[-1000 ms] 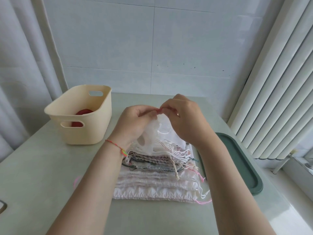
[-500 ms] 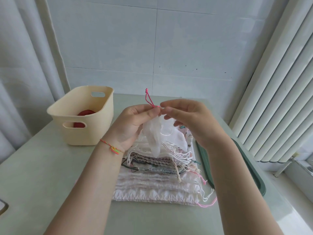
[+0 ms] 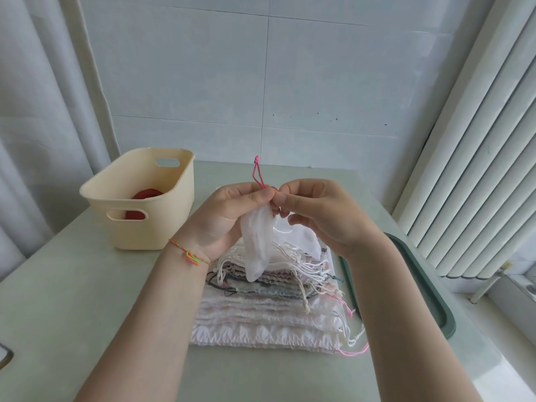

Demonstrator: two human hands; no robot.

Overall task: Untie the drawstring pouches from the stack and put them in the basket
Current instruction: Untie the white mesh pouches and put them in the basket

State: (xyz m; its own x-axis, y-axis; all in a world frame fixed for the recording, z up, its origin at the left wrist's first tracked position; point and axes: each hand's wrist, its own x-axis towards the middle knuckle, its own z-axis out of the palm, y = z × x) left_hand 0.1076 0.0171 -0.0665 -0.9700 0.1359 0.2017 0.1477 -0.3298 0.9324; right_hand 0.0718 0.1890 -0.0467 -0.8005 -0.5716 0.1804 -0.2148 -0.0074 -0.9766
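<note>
Pouch (image 3: 258,245) hangs pinched by both hands' fingers (image 3: 262,198); pink drawstring (image 3: 257,175) loop now stands taller.

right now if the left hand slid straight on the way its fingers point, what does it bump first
The left hand points right, so it would meet the right hand almost at once; their fingertips look nearly touching at the pouch neck, though depth is unclear.

one basket (image 3: 150,204), one pouch stack (image 3: 269,309), one held pouch (image 3: 258,245), two hands

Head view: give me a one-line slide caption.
Both hands, left and right, pinch a sheer white pouch by its pink drawstring above the stack, beside the basket.
</note>
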